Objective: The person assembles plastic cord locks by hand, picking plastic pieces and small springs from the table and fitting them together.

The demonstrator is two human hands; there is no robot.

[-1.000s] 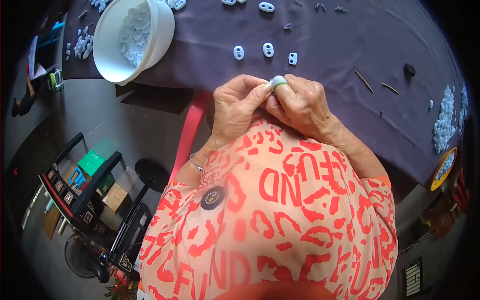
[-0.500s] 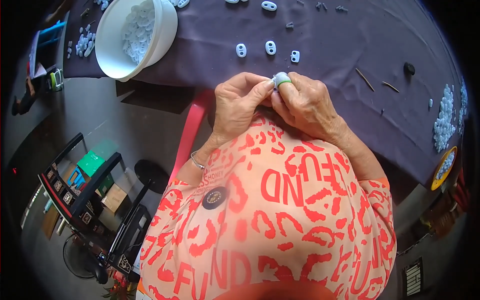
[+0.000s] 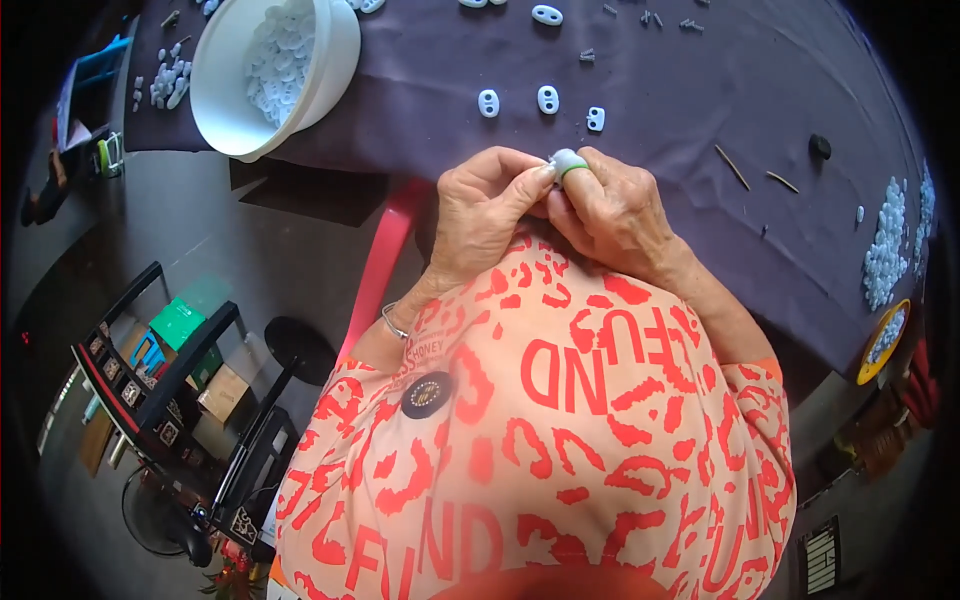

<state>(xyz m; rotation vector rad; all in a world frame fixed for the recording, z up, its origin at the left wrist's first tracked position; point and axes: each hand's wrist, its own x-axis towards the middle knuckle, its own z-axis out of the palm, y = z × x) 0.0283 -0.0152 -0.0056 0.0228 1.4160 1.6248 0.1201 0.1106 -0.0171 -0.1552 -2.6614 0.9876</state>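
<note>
At the near table edge, my left hand [image 3: 485, 210] and my right hand [image 3: 620, 205] meet, thumbs and fingers closed together. My left thumb and forefinger pinch a small white plastic piece [image 3: 553, 166], mostly hidden by the fingertips. A whitish finger cover [image 3: 567, 160] with a green rim caps a right finger, which presses against that piece. Just beyond my hands lie a squarish white piece with dark holes [image 3: 596, 119] and two oval white pieces, the middle one [image 3: 548, 100] and the left one [image 3: 488, 103].
A white tub [image 3: 335, 75] of translucent discs stands at the left edge of the dark tablecloth. Small screws [image 3: 587, 56] lie farther back. To the right are two thin brown sticks [image 3: 732, 167], a black lump [image 3: 820, 147], a pile of small white parts [image 3: 885, 250] and a yellow-rimmed dish [image 3: 868, 372].
My hands stay joined at the same spot, with only a slight shift of the fingers around the small piece. The table things appear slightly lower and farther right in the picture.
</note>
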